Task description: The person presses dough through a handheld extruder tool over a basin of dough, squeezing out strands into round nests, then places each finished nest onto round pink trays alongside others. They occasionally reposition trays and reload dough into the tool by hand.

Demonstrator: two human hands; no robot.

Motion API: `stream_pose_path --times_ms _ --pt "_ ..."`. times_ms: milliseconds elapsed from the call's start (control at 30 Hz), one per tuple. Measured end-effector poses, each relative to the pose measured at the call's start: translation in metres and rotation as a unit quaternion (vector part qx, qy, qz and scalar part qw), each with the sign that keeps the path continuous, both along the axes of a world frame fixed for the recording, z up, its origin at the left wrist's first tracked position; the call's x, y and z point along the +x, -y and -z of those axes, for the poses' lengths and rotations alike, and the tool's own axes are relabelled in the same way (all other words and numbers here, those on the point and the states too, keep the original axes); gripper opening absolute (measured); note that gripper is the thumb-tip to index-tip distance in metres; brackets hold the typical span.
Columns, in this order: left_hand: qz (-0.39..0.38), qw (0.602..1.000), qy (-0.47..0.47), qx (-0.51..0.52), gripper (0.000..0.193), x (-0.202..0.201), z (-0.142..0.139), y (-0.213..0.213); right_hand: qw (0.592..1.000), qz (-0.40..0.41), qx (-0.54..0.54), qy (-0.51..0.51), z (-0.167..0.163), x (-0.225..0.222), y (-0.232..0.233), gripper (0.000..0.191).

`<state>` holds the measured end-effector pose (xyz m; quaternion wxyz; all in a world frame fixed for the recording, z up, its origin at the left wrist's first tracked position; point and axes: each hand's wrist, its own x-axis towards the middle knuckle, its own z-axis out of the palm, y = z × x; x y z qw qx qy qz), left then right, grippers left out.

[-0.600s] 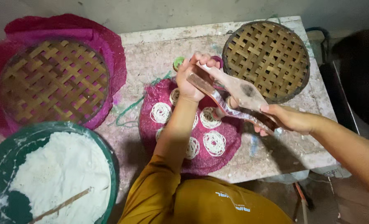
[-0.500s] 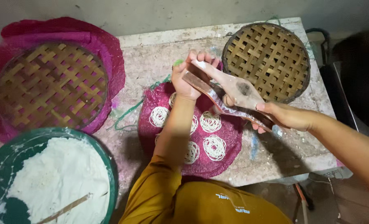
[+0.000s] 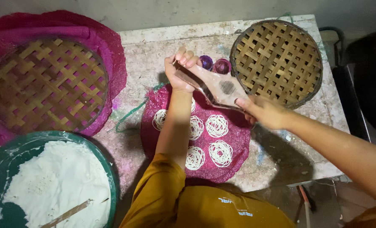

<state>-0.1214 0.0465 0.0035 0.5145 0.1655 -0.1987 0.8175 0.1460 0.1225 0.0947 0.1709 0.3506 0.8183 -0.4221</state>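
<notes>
A wooden noodle press (image 3: 215, 86) is held level above a round pink mesh mat (image 3: 234, 150). My left hand (image 3: 180, 69) grips its far end, and my right hand (image 3: 264, 112) grips its near end. On the mat lie several white coils of thin noodle strands (image 3: 216, 125), laid side by side. Part of the mat and some coils are hidden under my left forearm.
An empty woven bamboo tray (image 3: 276, 61) sits at the back right. Another bamboo tray (image 3: 44, 86) rests on pink mesh cloth at the left. A green basin of white flour (image 3: 55, 185) with a stick stands front left. Two small purple cups (image 3: 215, 64) are behind the press.
The press and both hands have stayed over the mat, shifting slightly; the view has tilted a little, bringing the purple cups into sight.
</notes>
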Motion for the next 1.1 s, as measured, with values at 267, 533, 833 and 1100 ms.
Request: stream_pose_path --times_ms 267,533,833,1100 --pt "-0.011 0.998 0.040 -0.042 0.017 0.009 -0.005 -0.018 0.991 -0.019 0.098 0.085 -0.036 -0.005 -0.016 0.086" --pt "-0.025 0.999 -0.036 -0.031 0.017 0.003 -0.011 -0.004 0.998 -0.020 0.037 0.051 -0.037 -0.002 0.005 0.085" --pt "0.023 0.979 0.029 -0.201 0.028 0.023 -0.069 0.000 0.995 0.024 0.096 -0.010 -0.045 0.018 -0.009 0.078" --pt "0.163 0.719 -0.444 -0.509 0.084 0.064 -0.047 0.041 0.992 0.054 -0.013 -0.110 -0.031 0.051 -0.007 0.064"
